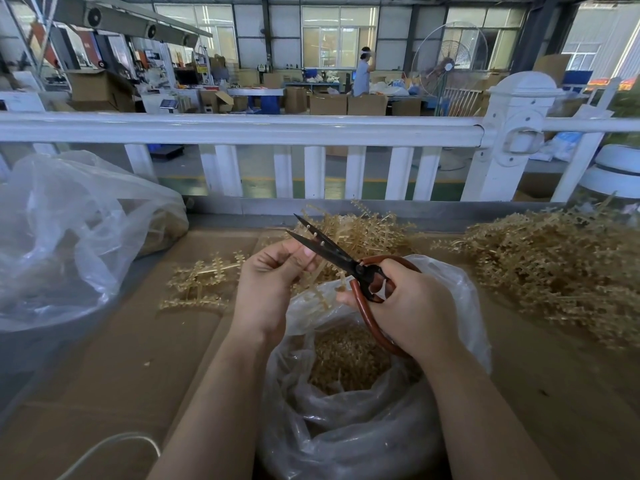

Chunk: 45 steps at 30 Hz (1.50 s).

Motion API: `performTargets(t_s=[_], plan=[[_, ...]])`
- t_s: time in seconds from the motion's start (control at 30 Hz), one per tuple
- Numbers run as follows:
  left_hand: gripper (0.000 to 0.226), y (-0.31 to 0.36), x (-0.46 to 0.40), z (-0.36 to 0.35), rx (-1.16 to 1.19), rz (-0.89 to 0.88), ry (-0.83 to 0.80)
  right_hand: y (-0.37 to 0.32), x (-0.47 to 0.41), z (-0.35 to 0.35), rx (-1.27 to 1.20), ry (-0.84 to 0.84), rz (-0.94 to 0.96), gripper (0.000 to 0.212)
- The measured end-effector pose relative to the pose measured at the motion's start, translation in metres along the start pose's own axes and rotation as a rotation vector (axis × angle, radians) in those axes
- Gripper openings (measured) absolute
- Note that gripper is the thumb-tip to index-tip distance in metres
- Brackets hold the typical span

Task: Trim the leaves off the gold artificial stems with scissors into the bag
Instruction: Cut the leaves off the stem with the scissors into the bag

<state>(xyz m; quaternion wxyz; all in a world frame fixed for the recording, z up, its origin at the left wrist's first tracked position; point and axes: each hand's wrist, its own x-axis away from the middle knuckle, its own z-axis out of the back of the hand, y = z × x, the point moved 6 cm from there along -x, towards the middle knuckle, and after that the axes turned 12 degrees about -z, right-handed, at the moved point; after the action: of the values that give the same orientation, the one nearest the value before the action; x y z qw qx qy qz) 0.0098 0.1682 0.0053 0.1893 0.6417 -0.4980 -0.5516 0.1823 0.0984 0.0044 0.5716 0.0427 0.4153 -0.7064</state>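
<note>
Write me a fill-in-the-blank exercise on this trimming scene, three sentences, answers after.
1. The right hand grips the scissors, whose blades are ____.
2. The left hand pinches a gold ____ above the bag.
3. The biggest pile of untrimmed stems lies on the person's ____ side.

Missing words: open; stem; right

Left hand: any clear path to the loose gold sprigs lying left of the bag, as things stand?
Probably yes. The loose sprigs lie uncovered on the cardboard just beside the left hand, nothing between them. But it already pinches a stem, which it would have to drop first.
</note>
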Motion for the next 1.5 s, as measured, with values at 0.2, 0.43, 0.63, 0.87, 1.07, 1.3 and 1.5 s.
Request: performTargets(t_s=[0.2, 0.43, 0.63, 0.87, 1.07, 1.3, 1.5], plan=[[0.013, -0.002, 0.0, 0.001, 0.006, 0.012, 0.002, 0.002, 0.0, -0.002, -0.015, 0.001, 0.0, 0.069], [0.005, -0.003, 0.0, 0.002, 0.004, 0.028, 0.011, 0.003, -0.001, -0.005, -0.031, -0.029, -0.02, 0.073], [0.011, -0.003, -0.001, 0.0, -0.033, -0.013, -0.003, 0.003, -0.001, -0.006, -0.04, -0.036, -0.033, 0.076], [0.007, -0.001, 0.0, -0.003, -0.135, -0.063, -0.056, 0.005, -0.001, -0.005, -0.027, -0.022, -0.036, 0.074], [0.009, 0.001, 0.001, -0.007, -0.074, -0.062, -0.095, 0.006, -0.001, -0.006, -0.045, -0.023, -0.04, 0.078], [0.011, 0.001, 0.001, -0.002, -0.081, -0.078, -0.028, 0.006, -0.001, -0.008, -0.056, -0.065, -0.051, 0.079], [0.012, 0.001, 0.0, -0.002, -0.077, -0.08, -0.007, 0.006, -0.002, -0.009, -0.076, -0.081, -0.065, 0.085]])
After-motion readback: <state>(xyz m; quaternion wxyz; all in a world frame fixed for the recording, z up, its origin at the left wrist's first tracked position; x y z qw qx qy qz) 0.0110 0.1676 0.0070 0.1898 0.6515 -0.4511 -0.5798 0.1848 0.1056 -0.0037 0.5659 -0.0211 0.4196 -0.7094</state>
